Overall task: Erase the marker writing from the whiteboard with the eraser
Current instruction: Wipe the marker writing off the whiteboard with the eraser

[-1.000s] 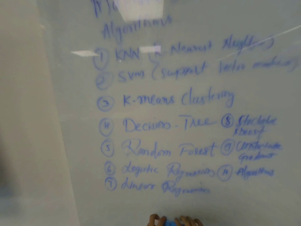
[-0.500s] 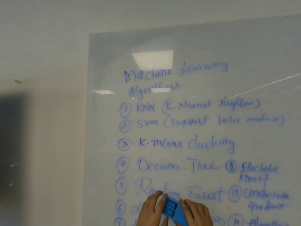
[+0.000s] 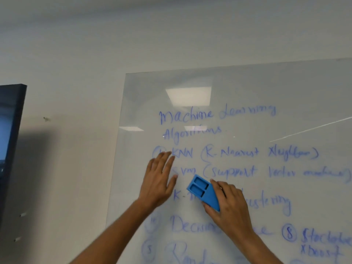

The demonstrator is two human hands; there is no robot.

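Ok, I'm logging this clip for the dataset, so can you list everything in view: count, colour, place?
whiteboard: one, glossy pale grey-white, on the wall, centre to right.
marker writing: blue handwritten heading and numbered list, across the board, blurred in places.
eraser: one, blue, against the board among the middle lines.
wall: white, behind and left of the board.
dark panel: one, dark blue-black, left edge.
left hand: one, bare, open and flat on the board, left of the eraser.
right hand: one, bare, gripping the eraser's lower end.
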